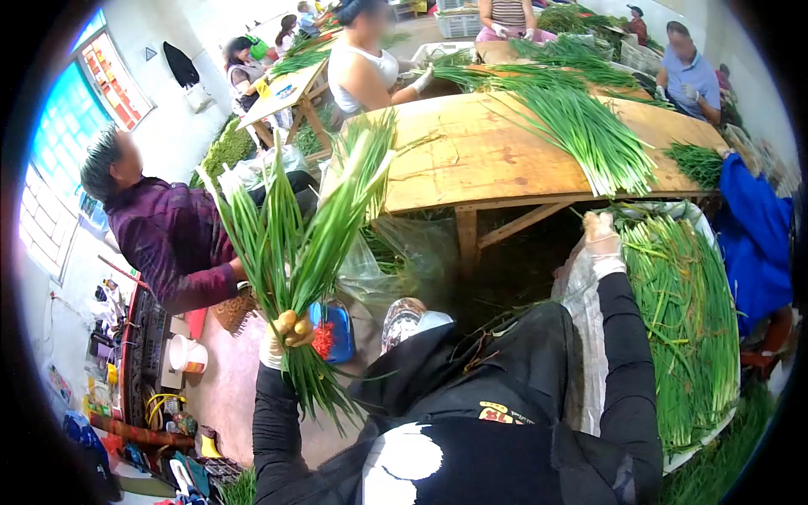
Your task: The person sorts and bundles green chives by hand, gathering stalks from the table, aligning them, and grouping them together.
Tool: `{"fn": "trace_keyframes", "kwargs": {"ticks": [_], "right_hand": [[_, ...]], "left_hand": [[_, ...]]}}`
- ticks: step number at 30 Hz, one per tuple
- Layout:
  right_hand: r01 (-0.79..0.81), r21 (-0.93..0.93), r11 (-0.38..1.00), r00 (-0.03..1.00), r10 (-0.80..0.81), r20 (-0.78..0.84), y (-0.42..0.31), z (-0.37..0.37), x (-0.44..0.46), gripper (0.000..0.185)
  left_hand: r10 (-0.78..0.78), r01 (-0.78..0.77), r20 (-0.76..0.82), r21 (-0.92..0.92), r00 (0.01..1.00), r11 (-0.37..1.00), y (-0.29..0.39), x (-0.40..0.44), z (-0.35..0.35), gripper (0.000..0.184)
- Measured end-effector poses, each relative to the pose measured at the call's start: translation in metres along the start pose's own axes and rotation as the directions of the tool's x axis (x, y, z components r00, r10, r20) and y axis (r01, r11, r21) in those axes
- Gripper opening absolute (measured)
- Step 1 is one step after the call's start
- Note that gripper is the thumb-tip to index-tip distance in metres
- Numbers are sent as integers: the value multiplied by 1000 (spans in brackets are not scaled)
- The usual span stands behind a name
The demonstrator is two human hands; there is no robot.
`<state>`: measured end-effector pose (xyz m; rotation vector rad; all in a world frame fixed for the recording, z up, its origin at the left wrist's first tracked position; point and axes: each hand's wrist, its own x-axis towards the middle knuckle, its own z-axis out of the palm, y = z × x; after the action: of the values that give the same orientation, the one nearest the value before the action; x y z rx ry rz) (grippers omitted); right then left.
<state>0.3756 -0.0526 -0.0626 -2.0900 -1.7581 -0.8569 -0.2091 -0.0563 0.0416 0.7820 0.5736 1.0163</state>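
Note:
My left hand (290, 330), in a soiled glove, is closed round a bunch of long green chives (295, 227). Their paler ends fan out upward and the thin leaf tips hang below my fist. My right hand (602, 240), gloved with a white cuff at the wrist, is at the upper left corner of a large container lined with white sheeting (592, 337). Its fingers look curled, but what they grip is hidden. A thick layer of chives (680, 328) fills that container beside my right arm.
A wooden table (454, 160) ahead bears loose chives (581, 135). A person in purple (168, 236) sits close on my left; others work behind the table. A blue dustpan-like object (338, 332) and a white bucket (187, 353) are on the floor. Blue cloth (753, 236) hangs at right.

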Motion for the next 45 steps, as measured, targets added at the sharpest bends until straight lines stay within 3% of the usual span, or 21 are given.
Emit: {"fn": "trace_keyframes", "kwargs": {"ticks": [2,3,5,7,10,11,12,15,18,20,22,24,25,29,31,33,35,37,39,43,45], "right_hand": [[-51,286,957,921,-66,384,-44,-41,24,26],[-388,589,709,768,-105,632,-75,-58,37,35],[-333,828,452,798,-332,503,-124,-99,51,74],[-195,972,128,920,-321,227,-158,-108,62,75],[-265,947,180,877,-364,315,-185,-134,90,64],[-238,898,-371,945,-300,126,-198,-120,81,37],[-391,869,-302,893,-351,280,-184,-109,83,25],[-284,574,-768,909,-27,415,-145,-108,88,16],[-98,762,-640,824,378,423,-88,-103,84,31],[-201,925,-323,822,457,338,-81,-106,71,33],[-587,736,-339,809,-207,550,-94,-67,53,27],[-423,898,122,798,-419,433,-123,-94,32,68],[-410,910,62,799,-457,391,-127,-90,38,93],[-278,879,-388,955,-213,208,-161,-104,59,67],[-267,877,-398,964,-124,237,-175,-110,65,22],[-291,818,-496,941,5,338,-186,-107,55,11],[-225,941,-252,973,-12,230,-186,-108,53,5],[173,936,306,985,-56,-164,-190,-114,49,12],[219,959,179,975,-75,-209,-191,-128,44,16],[310,882,354,865,-489,-108,-174,-128,27,11],[297,872,390,947,-233,-219,-173,-119,21,13]], "left_hand": [[24,-22,21,-80,1000,997,3,1,12,26],[24,-23,20,-75,999,997,2,2,19,26],[0,14,106,-138,994,990,-4,9,41,26],[-99,112,104,-125,990,986,-12,16,53,25],[-255,257,79,-24,964,966,-31,25,57,27],[-268,267,37,19,963,963,-35,25,65,25],[-310,306,51,74,949,949,-38,26,59,25],[-347,331,107,144,932,933,-44,29,52,26],[-324,321,43,70,945,945,-53,28,41,26],[-326,327,73,5,943,945,-59,30,30,25],[-321,324,71,-33,944,945,-62,32,31,24],[-344,353,107,-80,933,932,-64,37,41,23],[-365,382,143,-120,920,916,-65,39,45,23],[-364,386,171,-126,916,914,-77,50,55,22],[-359,396,222,-150,906,906,-81,54,63,24],[-324,379,301,-147,897,913,-84,56,73,23],[-367,422,296,-148,882,894,-89,58,75,24],[-388,450,342,-124,856,884,-92,61,77,25],[-421,472,327,-93,846,877,-89,63,77,24],[-426,421,98,75,899,904,-85,67,78,33],[-444,416,78,235,893,878,-81,75,80,30]]}}
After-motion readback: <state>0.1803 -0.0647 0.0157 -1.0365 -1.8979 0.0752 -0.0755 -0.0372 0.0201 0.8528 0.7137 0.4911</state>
